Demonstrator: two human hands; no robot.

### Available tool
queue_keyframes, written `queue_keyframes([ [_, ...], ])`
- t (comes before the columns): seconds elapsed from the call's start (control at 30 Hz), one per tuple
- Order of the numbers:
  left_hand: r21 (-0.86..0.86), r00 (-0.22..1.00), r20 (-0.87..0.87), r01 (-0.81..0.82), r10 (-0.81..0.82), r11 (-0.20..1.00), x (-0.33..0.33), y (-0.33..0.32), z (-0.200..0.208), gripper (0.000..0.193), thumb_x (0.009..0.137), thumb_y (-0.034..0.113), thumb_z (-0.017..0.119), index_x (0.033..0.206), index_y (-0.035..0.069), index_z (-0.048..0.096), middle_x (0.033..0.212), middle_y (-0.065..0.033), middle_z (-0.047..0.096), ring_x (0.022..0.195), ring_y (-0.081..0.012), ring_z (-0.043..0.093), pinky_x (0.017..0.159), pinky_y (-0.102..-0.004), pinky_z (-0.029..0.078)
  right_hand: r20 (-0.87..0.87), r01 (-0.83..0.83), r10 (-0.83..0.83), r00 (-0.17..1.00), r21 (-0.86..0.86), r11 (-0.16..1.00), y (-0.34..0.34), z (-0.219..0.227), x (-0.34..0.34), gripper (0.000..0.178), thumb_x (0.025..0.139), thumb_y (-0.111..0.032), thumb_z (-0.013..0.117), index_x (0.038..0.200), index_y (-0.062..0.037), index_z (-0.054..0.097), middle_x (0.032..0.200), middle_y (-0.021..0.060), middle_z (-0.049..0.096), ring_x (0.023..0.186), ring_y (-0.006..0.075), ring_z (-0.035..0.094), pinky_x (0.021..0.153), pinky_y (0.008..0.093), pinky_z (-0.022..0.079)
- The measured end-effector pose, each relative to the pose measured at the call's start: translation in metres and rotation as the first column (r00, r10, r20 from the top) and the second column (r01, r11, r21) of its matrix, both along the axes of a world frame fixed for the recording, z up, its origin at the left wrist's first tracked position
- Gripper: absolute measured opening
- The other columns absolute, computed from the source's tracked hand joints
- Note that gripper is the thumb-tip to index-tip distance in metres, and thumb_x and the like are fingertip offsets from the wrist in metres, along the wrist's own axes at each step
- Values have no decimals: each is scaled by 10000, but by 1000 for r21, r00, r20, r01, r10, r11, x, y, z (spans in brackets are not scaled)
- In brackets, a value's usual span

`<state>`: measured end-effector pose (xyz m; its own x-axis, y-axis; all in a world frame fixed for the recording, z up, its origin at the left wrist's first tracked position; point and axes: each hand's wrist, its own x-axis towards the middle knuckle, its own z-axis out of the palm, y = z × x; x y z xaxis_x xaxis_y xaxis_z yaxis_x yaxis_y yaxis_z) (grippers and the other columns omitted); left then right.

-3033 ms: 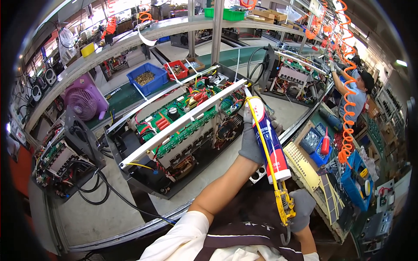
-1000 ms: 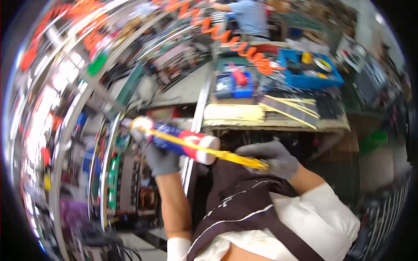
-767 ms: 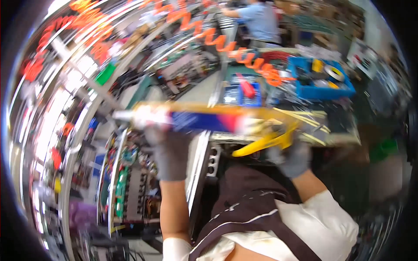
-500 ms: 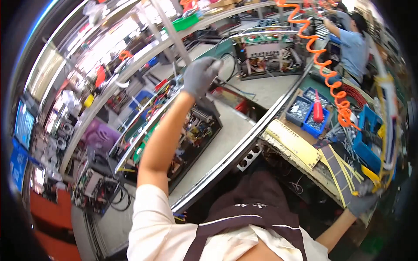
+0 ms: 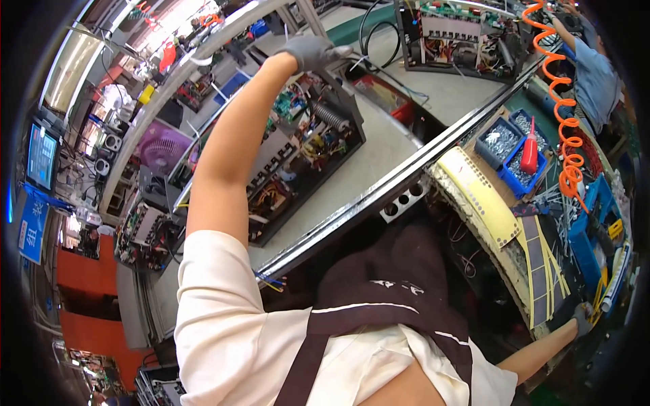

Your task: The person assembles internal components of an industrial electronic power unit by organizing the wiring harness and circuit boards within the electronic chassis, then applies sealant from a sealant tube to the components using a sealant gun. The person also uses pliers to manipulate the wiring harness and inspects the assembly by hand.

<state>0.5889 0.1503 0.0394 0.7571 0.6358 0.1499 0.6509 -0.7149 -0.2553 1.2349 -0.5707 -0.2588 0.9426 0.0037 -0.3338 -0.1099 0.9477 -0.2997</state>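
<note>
My left hand [image 5: 310, 53], in a grey glove, reaches far forward over the back corner of an open electronics chassis [image 5: 305, 166] full of boards, coils and wires. Its fingers are drawn together and point right, close to a thin dark cable [image 5: 389, 82]; what they grip is hidden. At the far right, my right hand [image 5: 582, 321], gloved as well, is low beside the bench edge. Its fingers curl next to yellow-handled tools [image 5: 597, 304], though the dark rim hides what is in them.
Right of me, blue bins of screws [image 5: 518, 172] hold a red bottle [image 5: 529, 154]. A yellow perforated strip [image 5: 477, 196] lies nearby. An orange coiled hose [image 5: 563, 108] hangs above. Another open chassis [image 5: 460, 40] stands farther back. A metal rail [image 5: 379, 193] crosses before me. A co-worker [image 5: 592, 81] stands far right.
My view has swung, so the bench things appear higher and farther right. My left arm stays stretched toward the near chassis. My right hand has shifted slightly outward by the tools.
</note>
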Motion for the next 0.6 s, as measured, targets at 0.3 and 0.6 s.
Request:
queue_keyframes([
  [0.3,236,937,303,103,-174,966,-84,-120,5,538,845,532,480,1210,136,489,1135,-124,565,1091,-320,512,910,-402,396,-70,-45,-3,998,-675,736,137,93,-137,405,914,-245,435,1217,24,456,1103,245,548,1071,337,522,918,494,438],
  [0.6,-12,454,867,-392,205,920,-303,-255,-44,353,893,205,471,1165,-16,520,1154,-146,555,1138,-241,481,974,-347,345,436,485,264,860,-859,-162,153,29,-144,247,875,-218,497,944,-52,666,947,130,659,833,238,620,753,324,476],
])
